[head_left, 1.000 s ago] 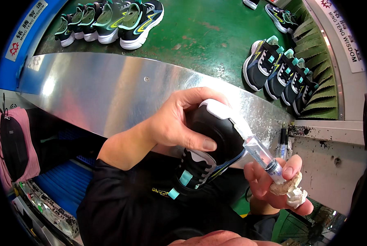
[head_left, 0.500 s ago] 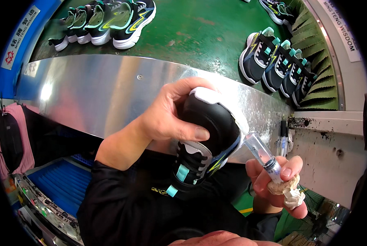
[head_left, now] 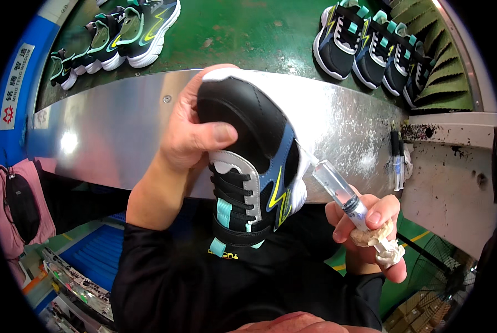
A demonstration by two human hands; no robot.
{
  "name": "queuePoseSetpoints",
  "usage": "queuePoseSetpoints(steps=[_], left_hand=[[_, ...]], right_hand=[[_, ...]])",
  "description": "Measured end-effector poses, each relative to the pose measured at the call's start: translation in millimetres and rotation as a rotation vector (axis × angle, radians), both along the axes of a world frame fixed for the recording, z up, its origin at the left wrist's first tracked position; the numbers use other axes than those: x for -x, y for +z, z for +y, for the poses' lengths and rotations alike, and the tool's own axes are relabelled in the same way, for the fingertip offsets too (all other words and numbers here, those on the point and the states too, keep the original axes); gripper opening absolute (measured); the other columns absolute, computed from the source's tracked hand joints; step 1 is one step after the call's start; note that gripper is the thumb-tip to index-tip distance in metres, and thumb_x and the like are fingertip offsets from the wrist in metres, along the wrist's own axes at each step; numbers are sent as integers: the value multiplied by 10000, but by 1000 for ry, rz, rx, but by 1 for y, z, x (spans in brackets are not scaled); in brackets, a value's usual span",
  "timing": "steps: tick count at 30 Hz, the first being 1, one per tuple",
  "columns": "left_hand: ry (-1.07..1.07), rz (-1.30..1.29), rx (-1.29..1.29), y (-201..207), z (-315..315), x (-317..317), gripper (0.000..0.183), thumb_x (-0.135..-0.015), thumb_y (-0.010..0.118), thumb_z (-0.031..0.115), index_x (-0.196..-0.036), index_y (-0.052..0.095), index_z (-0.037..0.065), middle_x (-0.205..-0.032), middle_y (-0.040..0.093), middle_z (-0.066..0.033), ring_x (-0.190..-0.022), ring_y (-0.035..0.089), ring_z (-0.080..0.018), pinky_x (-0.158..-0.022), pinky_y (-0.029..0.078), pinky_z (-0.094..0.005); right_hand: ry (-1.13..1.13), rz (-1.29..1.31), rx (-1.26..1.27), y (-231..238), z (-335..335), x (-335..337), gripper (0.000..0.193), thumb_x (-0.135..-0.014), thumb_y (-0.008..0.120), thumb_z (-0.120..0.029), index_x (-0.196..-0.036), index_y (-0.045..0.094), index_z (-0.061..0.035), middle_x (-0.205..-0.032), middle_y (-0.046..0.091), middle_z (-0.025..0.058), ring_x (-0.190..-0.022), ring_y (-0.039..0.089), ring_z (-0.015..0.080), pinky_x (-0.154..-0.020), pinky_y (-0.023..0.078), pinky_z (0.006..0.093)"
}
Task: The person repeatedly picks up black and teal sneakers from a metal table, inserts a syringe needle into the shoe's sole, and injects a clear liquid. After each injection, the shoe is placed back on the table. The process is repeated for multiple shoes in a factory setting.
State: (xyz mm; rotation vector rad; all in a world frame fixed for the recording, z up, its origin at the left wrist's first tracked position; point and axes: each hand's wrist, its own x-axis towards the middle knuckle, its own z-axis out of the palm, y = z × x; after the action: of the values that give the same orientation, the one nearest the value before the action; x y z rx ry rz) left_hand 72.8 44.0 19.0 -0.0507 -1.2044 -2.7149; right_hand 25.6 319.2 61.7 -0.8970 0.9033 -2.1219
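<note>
The shoe is held up over the ledge's near edge, toe away from the person, its upper tilted into sight: smooth black toe, blue side panel, yellow zigzag, grey-edged laces, turquoise tabs, white sole. The left hand pinches the toe, thumb on top, hiding part of its left side. The right hand grips a clear, round-barrelled syringe with bent fingers; its thin tip meets the shoe's side near the sole. A lumpy tan wad and a crumpled white wad sit by those fingers. Beyond, the shiny metal ledge is scuffed white at right. On the scratched green tabletop, similar shoes stand in a left row and a right row, the latter beside a stiff, slitted curtain. Lower left lies a ridged blue tray; lower right, a wire-caged fan.
</note>
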Motion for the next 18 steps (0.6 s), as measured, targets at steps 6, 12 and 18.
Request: queuePoseSetpoints(steps=[6, 12, 18], left_hand=[[62, -34, 18, 3, 7, 7, 532, -656, 707, 121, -1140, 535, -18, -995, 645, -139, -881, 649, -224, -812, 523, -328], [52, -64, -19, 4, 5, 9, 474, -688, 668, 132, -1115, 550, -36, -982, 648, -159, -855, 660, -238, -785, 540, -333], [-130, 50, -169, 0, 2, 18, 446, -759, 634, 156, -1142, 540, -54, -1032, 639, -187, -921, 657, -266, -832, 535, -359]], right_hand=[[-6, -64, 11, -15, 4, -4, 830, -609, 750, -625, -1107, 545, 7, -851, 599, 138, -807, 502, 203, -695, 397, 286], [-3, -75, 17, -30, 15, -10, 882, -579, 771, -621, -1112, 540, 43, -861, 577, 165, -764, 504, 192, -636, 431, 262], [5, -43, -3, -44, 23, -16, 894, -571, 777, -623, -1113, 542, 48, -849, 591, 153, -739, 482, 179, -626, 411, 259]])
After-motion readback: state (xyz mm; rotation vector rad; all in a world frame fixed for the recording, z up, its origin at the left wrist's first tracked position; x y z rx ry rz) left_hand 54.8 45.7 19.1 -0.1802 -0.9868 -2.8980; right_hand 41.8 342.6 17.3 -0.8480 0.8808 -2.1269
